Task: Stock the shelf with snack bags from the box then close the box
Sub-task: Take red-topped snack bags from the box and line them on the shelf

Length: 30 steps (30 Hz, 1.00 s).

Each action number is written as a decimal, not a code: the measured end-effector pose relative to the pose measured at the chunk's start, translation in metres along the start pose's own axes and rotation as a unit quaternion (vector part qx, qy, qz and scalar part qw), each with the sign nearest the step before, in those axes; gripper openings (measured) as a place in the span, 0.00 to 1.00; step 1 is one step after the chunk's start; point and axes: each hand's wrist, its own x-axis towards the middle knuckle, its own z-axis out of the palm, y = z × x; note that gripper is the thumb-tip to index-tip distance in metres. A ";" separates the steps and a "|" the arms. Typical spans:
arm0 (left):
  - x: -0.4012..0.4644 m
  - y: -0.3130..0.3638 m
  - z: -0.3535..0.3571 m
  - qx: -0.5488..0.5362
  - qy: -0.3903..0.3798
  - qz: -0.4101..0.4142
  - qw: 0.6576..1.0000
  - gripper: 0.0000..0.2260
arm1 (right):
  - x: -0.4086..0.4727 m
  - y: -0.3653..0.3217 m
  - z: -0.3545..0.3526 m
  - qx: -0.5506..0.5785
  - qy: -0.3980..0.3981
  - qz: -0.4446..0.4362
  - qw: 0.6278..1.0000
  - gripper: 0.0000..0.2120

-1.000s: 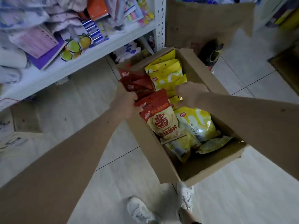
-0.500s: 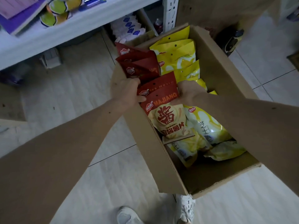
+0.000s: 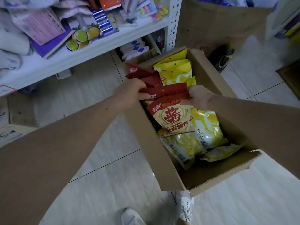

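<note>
Both my hands are in the open cardboard box (image 3: 155,159). My left hand (image 3: 129,93) pinches the top edges of the red snack bags (image 3: 168,101), my right hand (image 3: 198,96) grips the same bunch from the other side. Yellow bags (image 3: 209,125) lie just under and beyond my right hand. Past my left hand, the white shelf (image 3: 90,49) is crowded with goods. My shoes (image 3: 185,207) show below the box.

The left hand (image 3: 131,93) covers the near ends of the far red bags (image 3: 142,75), and the right hand (image 3: 199,96) hides part of the yellow bags (image 3: 175,70) behind it. The shelf (image 3: 78,54) goods look blurred. Both shoes (image 3: 185,207) run off the near edge.
</note>
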 end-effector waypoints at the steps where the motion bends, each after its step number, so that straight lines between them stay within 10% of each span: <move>1: -0.007 0.010 -0.014 -0.010 -0.003 0.013 1.000 0.06 | -0.008 -0.007 -0.012 0.011 0.002 -0.008 1.000 0.16; 30: -0.258 0.233 -0.399 -0.298 0.173 0.090 0.934 0.11 | -0.300 -0.276 -0.338 0.211 0.123 -0.190 0.951 0.11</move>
